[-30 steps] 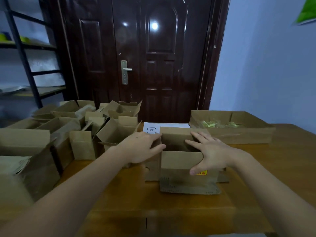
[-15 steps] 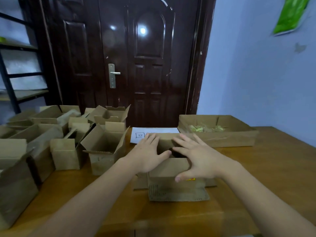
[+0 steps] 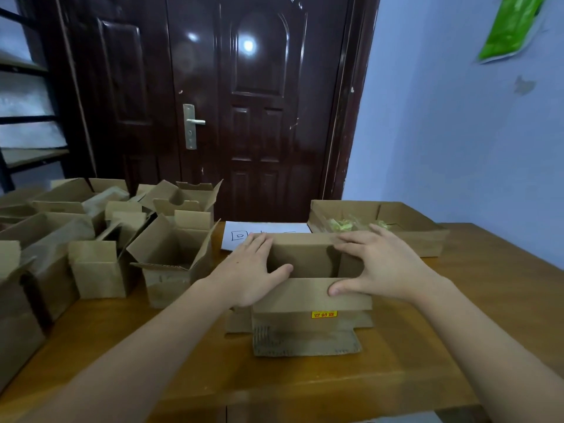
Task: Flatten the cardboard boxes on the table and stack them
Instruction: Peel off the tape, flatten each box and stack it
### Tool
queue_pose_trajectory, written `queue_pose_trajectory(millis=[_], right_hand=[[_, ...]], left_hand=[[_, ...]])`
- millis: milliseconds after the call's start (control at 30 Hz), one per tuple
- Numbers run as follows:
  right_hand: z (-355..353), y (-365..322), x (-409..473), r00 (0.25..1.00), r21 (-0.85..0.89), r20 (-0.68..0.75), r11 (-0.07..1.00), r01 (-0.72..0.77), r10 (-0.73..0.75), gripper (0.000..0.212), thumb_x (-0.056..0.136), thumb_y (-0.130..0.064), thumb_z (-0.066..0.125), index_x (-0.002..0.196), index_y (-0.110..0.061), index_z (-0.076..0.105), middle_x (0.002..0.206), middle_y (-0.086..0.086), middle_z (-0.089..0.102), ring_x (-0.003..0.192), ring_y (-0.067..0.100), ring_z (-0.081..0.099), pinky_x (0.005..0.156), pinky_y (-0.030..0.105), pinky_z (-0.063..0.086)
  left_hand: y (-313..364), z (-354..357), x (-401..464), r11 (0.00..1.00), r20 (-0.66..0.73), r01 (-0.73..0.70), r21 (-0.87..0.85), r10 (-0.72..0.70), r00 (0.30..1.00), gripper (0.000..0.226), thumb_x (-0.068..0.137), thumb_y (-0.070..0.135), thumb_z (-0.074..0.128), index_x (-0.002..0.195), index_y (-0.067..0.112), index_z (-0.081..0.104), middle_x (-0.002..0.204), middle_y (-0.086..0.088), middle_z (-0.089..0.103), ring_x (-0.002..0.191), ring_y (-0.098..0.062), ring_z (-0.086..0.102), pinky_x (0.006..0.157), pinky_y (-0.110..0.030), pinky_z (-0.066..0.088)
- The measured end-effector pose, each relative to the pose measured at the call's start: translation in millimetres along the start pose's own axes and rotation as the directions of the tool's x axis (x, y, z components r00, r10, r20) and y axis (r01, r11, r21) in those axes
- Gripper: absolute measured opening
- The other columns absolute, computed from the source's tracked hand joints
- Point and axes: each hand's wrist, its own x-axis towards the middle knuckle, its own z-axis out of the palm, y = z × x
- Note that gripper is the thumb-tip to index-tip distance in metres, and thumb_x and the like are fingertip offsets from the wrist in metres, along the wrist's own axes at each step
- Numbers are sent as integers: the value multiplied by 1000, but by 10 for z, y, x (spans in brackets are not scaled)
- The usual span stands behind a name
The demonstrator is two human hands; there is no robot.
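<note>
Both forearms reach in from the lower frame; the left hand (image 3: 248,271) and right hand (image 3: 377,264) sit mid-frame, palms down, fingers spread, thumbs pointing inward.

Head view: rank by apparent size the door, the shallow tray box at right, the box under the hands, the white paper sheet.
1. door, largest by far.
2. shallow tray box.
3. box under the hands; looks close to the tray, and it is nearer the camera, so this order is unsure.
4. white paper sheet, partly hidden.

My left hand (image 3: 251,271) hid the box's (image 3: 311,296) left wall. Left of that box, cartons (image 3: 18,303) ran off the frame edge. The sheet's (image 3: 259,235) writing behind it was partly covered.
</note>
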Motion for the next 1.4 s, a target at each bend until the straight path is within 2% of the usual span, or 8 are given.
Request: queue_pose_trajectory(millis=[167, 333, 500, 600, 700, 967, 1267, 1400], right_hand=[[177, 151, -236, 992, 127, -91, 989, -78, 90, 98, 72, -99, 33, 139, -33, 60, 149, -20, 49, 142, 1, 36, 119, 33, 28], [415, 109, -419, 990, 312, 10, 940, -137, 141, 90, 85, -90, 22, 159, -38, 21, 159, -24, 21, 145, -5, 20, 121, 33, 26], [787, -260, -452, 942, 856, 99, 456, -245, 320, 95, 83, -84, 42, 160, -37, 11, 142, -21, 54, 128, -5, 50, 110, 25, 43], [829, -304, -428, 923, 892, 96, 380, -245, 371, 96, 83, -81, 47, 160, -34, 14, 129, -27, 61, 119, -10, 56, 99, 18, 49], [748, -246, -446, 935, 865, 124, 425, -266, 333, 91, 81, -85, 46, 156, -45, 14, 130, -40, 55, 123, -14, 51, 104, 17, 46], [476, -133, -400, 923, 642, 92, 686, -342, 374, 107, 74, -96, 34, 160, -35, 16, 168, -15, 8, 151, 11, 21, 121, 46, 28], [243, -103, -265, 925, 437, 221, 817, -377, 309, 112, 74, -99, 24, 161, -29, 14, 166, -6, 23, 148, 17, 31, 116, 47, 35], [264, -153, -221, 912, 455, 275, 794, -403, 305, 125, 66, -104, 20, 162, -25, 9, 168, -3, 16, 149, 19, 28, 116, 48, 36]], left_hand=[[18, 6, 11, 1000, 2, -5, -14, 5, 1000, 105, 82, 87, 11, 166, 24, 5, 173, 8, -1, 157, -12, -9, 117, -30, -2], [25, 17, 21, 1000, -1, 4, -13, -4, 1000, 92, 94, 79, 21, 166, 25, 5, 173, 8, -1, 157, -12, -9, 122, -33, 3], [56, 29, 21, 1000, -1, 12, -16, -12, 1000, 86, 98, 75, 23, 165, 25, 5, 173, 9, -1, 157, -12, -11, 125, -38, 8], [81, 22, 24, 999, -8, 17, -27, -17, 1000, 85, 99, 74, 24, 166, 24, 6, 173, 9, 0, 157, -11, -10, 125, -39, 10], [105, 16, -16, 998, -21, 17, -62, -18, 1000, 84, 100, 73, 28, 165, 25, 9, 173, 9, 3, 157, -10, -7, 125, -39, 12], [102, -198, -197, 989, 7, -42, -142, 43, 999, 108, 82, 91, 25, 165, 24, 8, 173, 8, 6, 157, -9, -4, 125, -39, 14], [101, -581, 18, 958, 86, -197, 209, 183, 979, 116, 82, 95, 22, 166, 17, 6, 173, -1, 5, 159, -18, -3, 128, -40, 3], [27, -580, 95, 980, 152, -123, 157, 99, 983, 116, 81, 94, 30, 165, 17, 7, 172, -4, 12, 158, -23, 10, 127, -45, 17]])
